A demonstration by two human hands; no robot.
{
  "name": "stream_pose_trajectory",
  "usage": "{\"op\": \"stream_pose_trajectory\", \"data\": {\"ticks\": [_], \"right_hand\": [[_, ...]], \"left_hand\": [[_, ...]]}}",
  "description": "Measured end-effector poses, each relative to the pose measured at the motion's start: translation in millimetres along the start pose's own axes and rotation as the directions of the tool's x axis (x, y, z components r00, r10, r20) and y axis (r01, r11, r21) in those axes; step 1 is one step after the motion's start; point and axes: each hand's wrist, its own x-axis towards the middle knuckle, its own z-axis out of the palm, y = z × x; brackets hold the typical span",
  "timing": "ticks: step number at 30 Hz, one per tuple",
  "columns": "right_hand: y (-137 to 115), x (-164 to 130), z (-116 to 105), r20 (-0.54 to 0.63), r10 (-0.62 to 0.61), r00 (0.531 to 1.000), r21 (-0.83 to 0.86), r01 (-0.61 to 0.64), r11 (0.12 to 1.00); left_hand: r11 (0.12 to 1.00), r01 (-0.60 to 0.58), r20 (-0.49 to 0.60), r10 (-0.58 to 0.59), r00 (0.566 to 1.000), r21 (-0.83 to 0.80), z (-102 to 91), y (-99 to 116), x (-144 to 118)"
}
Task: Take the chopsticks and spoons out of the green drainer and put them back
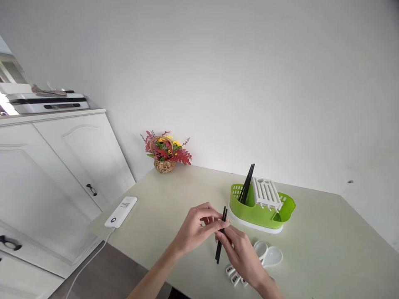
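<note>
A pair of black chopsticks (219, 250) is pinched between both hands, tilted, over the front part of the table. My left hand (201, 226) grips their upper part between thumb and fingers. Close against it, my right hand (238, 247) has its fingers closed round their middle. Beyond the hands stands a green utensil holder (255, 214) on a white base, with a white slotted rack (267, 193) across its middle. More black chopsticks (246, 187) lean in its left compartment. White spoons (272, 256) lie under and beside my right hand, which partly hides them.
A wicker basket (164, 166) of artificial flowers stands at the table's back left. On the left edge lies a white power bank (121, 211) with a cable (90, 261) hanging off. White cabinets (71, 166) stand to the left, with a suitcase (50, 104) on top.
</note>
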Motion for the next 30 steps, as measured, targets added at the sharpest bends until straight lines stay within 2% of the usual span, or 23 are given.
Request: {"op": "stream_pose_trajectory", "data": {"ticks": [6,15,21,26,30], "right_hand": [[14.0,-4.2,18.9,-0.006,-0.037,0.999,-0.077,0.037,0.996],[24.8,-12.1,27.5,0.029,-0.026,0.999,-0.132,0.029,0.991],[26.8,-11.6,29.7,0.008,-0.004,1.0,-0.093,0.005,0.996],[30.5,-11.7,31.0,0.034,0.001,0.999,-0.116,0.003,0.993],[22.3,-15.6,28.8,0.025,0.043,0.999,-0.16,-0.039,0.986]], "left_hand": [[0.999,-0.014,-0.022,0.015,1.0,0.044,-4.5,-16.3,-13.1],[0.996,-0.025,-0.035,0.027,0.999,0.081,-0.2,-35.8,-21.6],[0.996,-0.039,-0.042,0.042,0.998,0.079,-0.8,-36.1,-17.8],[0.999,0.024,-0.006,-0.024,1.0,0.027,1.7,-32.9,-17.3],[0.995,0.098,-0.096,-0.097,0.991,0.008,-3.6,-26.7,-17.7]]}}
